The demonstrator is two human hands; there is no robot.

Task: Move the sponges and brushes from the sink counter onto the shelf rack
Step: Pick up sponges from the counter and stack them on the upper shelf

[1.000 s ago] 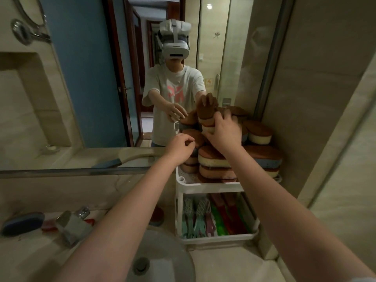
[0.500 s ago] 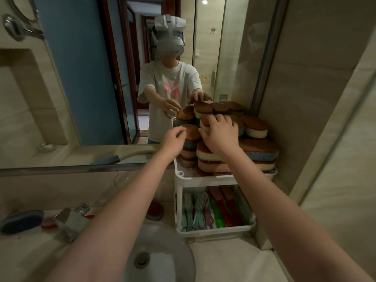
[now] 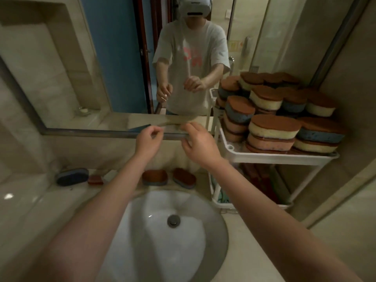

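**Both grips empty above the sink — sponges lying on the desk**

I have both grips up near the lower edge of the mirror (image 3: 114,68), above the sink (image 3: 162,241). The left grip (image 3: 149,139) has its fingers loosely curled, thumb close to the forefinger, and I can see nothing in it. The right grip (image 3: 200,145) is just beside it without touching, also relaxed and half curled, holding nothing.

Below the grips, on the strip of desk (image 3: 30,210) behind the sink, lie the pieces waiting to go. A brown-topped sponge (image 3: 154,177) sits under the left grip, and a second brown-topped sponge (image 3: 184,178) lies just beside it under the right grip, tilted. Well to the left of the left grip there is a blue pad (image 3: 72,177) with a small red piece (image 3: 95,180) just beside it. Both are too blurred for me to say whether they are sponge or brush.

To the right of the right grip stands the white shelf rack (image 3: 274,157). Its top tier is heaped with stacked sponges (image 3: 273,129) — brown tops over cream, blue and pink bodies, several layers high. The tier beneath holds reddish things (image 3: 262,182), too dim to tell apart.
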